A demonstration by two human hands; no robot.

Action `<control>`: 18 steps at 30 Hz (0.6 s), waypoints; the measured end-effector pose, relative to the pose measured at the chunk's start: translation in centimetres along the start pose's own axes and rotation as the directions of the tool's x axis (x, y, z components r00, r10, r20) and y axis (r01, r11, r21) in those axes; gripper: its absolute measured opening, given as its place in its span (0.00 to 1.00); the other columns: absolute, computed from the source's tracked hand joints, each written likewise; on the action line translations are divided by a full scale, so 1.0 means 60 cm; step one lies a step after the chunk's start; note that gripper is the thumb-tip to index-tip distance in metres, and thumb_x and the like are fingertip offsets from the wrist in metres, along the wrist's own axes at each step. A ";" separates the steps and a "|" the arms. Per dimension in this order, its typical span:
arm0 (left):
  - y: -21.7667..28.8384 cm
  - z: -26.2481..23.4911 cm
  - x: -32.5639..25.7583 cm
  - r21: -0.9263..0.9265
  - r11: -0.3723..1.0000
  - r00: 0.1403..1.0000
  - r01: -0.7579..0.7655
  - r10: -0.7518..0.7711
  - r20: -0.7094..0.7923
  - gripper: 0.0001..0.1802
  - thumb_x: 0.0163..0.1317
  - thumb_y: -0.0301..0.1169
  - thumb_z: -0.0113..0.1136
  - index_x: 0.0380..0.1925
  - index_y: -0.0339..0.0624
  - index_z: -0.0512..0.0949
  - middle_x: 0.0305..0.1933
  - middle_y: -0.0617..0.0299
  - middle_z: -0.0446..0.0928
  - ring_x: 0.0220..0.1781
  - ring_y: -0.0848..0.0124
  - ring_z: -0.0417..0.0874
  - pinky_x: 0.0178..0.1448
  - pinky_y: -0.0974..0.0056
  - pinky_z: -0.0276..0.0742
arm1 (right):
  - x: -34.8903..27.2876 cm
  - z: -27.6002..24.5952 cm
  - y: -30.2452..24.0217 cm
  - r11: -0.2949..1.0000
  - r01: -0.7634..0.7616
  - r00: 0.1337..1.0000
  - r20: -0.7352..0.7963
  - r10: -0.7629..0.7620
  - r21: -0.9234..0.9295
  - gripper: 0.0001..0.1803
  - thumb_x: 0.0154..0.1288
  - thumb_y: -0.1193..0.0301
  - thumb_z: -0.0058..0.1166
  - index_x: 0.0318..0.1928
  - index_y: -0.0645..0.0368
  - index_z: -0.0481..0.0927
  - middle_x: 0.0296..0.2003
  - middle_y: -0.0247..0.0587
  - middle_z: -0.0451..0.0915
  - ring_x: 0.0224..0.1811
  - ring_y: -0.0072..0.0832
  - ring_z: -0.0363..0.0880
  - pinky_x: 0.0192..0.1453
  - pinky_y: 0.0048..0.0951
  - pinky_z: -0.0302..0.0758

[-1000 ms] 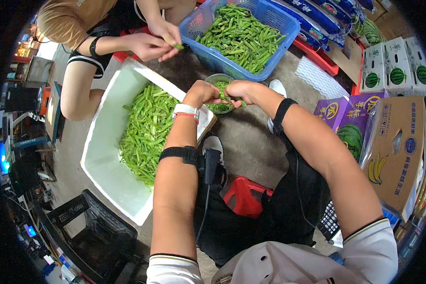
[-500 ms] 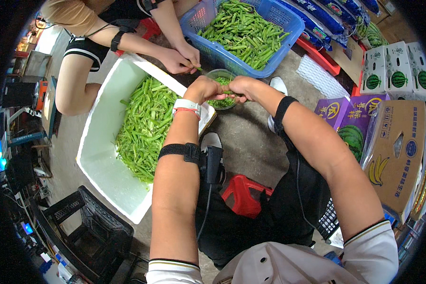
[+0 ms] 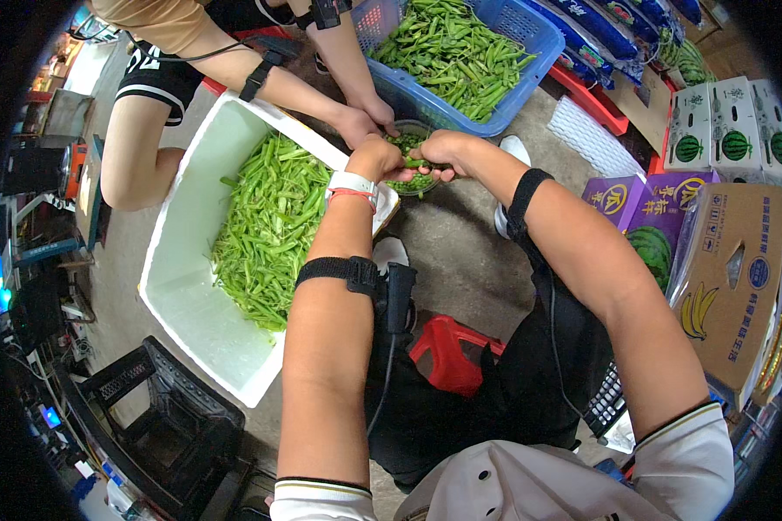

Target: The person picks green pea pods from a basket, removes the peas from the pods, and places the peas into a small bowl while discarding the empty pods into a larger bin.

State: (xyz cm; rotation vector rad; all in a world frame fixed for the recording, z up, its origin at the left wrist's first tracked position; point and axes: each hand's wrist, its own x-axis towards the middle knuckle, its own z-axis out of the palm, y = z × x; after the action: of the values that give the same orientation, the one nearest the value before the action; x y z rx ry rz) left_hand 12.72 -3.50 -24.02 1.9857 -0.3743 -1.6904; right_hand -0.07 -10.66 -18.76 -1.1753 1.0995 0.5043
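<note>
Over a round bowl (image 3: 411,122) of shelled green peas (image 3: 415,184), my left hand (image 3: 379,160) and my right hand (image 3: 444,154) meet with fingers closed on a green pea pod (image 3: 417,163). The pod is partly hidden by my fingers. Left of the bowl stands a white foam box (image 3: 178,200) with a heap of green pods (image 3: 269,234) in it. A blue plastic basket (image 3: 530,85) full of pods (image 3: 456,56) stands beyond the bowl. Another person's hands (image 3: 367,123) are close to my left hand, at the bowl's far left edge.
A red plastic stool (image 3: 450,354) is between my legs. A black chair (image 3: 169,417) stands at the lower left. To the right are a brown carton (image 3: 728,278), purple boxes (image 3: 656,204), white cartons (image 3: 691,130) and white foam netting (image 3: 593,137).
The other person's hands have moved right and down to the bowl. My hands stay together over the bowl, with the fingers slightly shifted. The view has moved a little.
</note>
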 end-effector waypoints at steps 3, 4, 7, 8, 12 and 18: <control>0.002 -0.001 0.013 0.304 0.946 0.991 -0.109 0.126 -0.037 0.04 0.61 0.15 0.52 0.33 0.29 0.77 0.35 0.54 0.78 0.29 0.66 0.82 0.31 0.66 0.86 | -0.007 -0.017 0.000 0.998 -0.016 0.998 0.069 0.012 0.058 0.11 0.67 0.68 0.46 0.28 0.58 0.73 0.21 0.33 0.72 0.15 0.20 0.61 0.15 0.21 0.59; 0.001 -0.001 0.016 0.304 0.946 0.991 -0.111 0.128 -0.036 0.04 0.61 0.15 0.52 0.33 0.29 0.77 0.35 0.54 0.78 0.29 0.66 0.82 0.31 0.66 0.86 | -0.009 -0.018 -0.002 0.998 -0.016 0.998 0.067 0.012 0.058 0.11 0.67 0.68 0.46 0.28 0.58 0.73 0.21 0.33 0.72 0.15 0.20 0.61 0.15 0.21 0.59; 0.000 -0.007 0.026 0.123 0.992 1.000 -0.026 0.027 -0.006 0.04 0.61 0.15 0.52 0.31 0.31 0.77 0.34 0.55 0.78 0.29 0.67 0.82 0.30 0.67 0.85 | -0.015 -0.016 -0.006 1.000 -0.007 0.998 0.065 0.006 0.022 0.07 0.63 0.71 0.47 0.28 0.58 0.74 0.21 0.33 0.73 0.14 0.20 0.62 0.15 0.21 0.59; 0.000 -0.010 0.030 0.091 0.996 0.999 0.016 -0.019 0.034 0.05 0.61 0.15 0.52 0.30 0.31 0.77 0.33 0.55 0.78 0.30 0.66 0.82 0.31 0.67 0.85 | -0.016 -0.012 -0.007 1.000 0.000 0.999 0.034 0.000 -0.006 0.08 0.64 0.70 0.48 0.28 0.57 0.74 0.21 0.32 0.73 0.14 0.20 0.62 0.15 0.21 0.59; -0.009 -0.018 0.043 -0.049 0.991 0.989 0.128 -0.123 0.087 0.05 0.60 0.16 0.55 0.27 0.32 0.78 0.30 0.56 0.78 0.30 0.66 0.82 0.31 0.68 0.84 | -0.014 -0.004 -0.009 0.998 0.012 1.000 0.013 -0.012 -0.062 0.12 0.66 0.65 0.49 0.26 0.57 0.74 0.19 0.31 0.72 0.14 0.20 0.62 0.16 0.23 0.60; -0.015 -0.018 0.024 0.947 0.108 0.708 -0.304 0.691 0.148 0.13 0.57 0.38 0.61 0.27 0.38 0.81 0.33 0.61 0.82 0.34 0.63 0.83 0.36 0.58 0.76 | -0.020 -0.043 0.021 0.872 0.003 0.970 -0.209 -0.121 -0.489 0.21 0.69 0.55 0.50 0.27 0.58 0.79 0.21 0.34 0.78 0.16 0.24 0.69 0.17 0.28 0.64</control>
State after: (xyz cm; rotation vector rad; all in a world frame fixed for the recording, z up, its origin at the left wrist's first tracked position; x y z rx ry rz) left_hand 13.97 -3.29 -25.57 2.2946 -2.0839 -0.5094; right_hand -2.65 -12.32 -18.27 -1.7453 1.1645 0.6257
